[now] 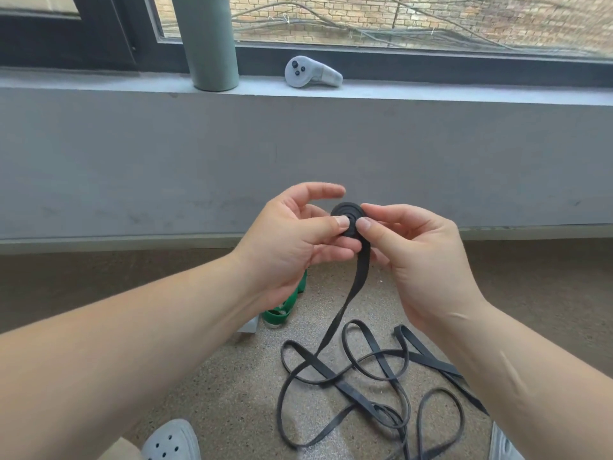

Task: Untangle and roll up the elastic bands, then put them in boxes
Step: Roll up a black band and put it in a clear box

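Note:
A black elastic band is partly wound into a small flat coil (347,214) held at chest height in front of the grey wall. My left hand (295,242) pinches the coil from the left with the thumb on its face, index finger lifted. My right hand (414,257) pinches it from the right with thumb and fingers. The loose rest of the black band (360,370) hangs down from the coil and lies in tangled loops on the speckled floor. A green elastic band (282,310) lies on the floor, partly hidden behind my left wrist.
A small pale box corner (249,324) shows under my left forearm beside the green band. On the window ledge stand a grey-green cylinder (209,44) and a white hand controller (310,73). Grey clogs (170,441) show at the bottom edge.

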A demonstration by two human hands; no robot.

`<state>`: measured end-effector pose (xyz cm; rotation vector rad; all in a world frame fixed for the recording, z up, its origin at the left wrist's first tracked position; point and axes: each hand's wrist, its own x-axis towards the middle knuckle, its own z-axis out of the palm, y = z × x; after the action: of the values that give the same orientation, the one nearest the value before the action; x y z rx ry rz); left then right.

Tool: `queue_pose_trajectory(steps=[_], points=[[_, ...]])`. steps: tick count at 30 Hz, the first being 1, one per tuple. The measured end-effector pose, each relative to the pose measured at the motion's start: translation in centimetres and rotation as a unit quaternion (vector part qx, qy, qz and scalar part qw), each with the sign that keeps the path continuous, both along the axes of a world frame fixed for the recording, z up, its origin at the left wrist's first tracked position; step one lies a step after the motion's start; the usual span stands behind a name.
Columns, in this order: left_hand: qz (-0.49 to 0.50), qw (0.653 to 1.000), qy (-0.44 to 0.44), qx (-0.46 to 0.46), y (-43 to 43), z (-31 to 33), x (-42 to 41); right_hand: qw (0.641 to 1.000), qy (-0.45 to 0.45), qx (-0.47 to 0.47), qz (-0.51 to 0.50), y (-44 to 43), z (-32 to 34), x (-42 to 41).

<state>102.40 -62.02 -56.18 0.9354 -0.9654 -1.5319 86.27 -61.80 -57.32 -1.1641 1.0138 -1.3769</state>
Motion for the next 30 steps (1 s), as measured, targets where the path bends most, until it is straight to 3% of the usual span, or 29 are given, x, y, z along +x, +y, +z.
queue_pose_trajectory(steps=[6,11,17,23,30], points=[[-0.031,0.993,-0.112,-0.032,-0.2,0.5,0.4,0.999,0.034,-0.009,0.015,-0.3,0.3,-0.6],[-0.037,0.988,-0.147,-0.041,-0.5,1.2,1.1,0.998,0.048,-0.006,0.051,-0.3,0.5,-0.7],[-0.003,0.999,-0.043,-0.007,-0.2,0.8,0.6,0.999,-0.019,0.029,0.037,0.0,0.1,-0.1],[0.026,0.999,0.023,0.016,-0.3,0.3,0.3,1.000,-0.006,-0.018,0.002,0.4,-0.6,0.9],[-0.007,0.990,-0.134,-0.047,-0.8,0.4,1.2,0.999,0.044,-0.028,0.008,0.0,-0.1,-0.3]])
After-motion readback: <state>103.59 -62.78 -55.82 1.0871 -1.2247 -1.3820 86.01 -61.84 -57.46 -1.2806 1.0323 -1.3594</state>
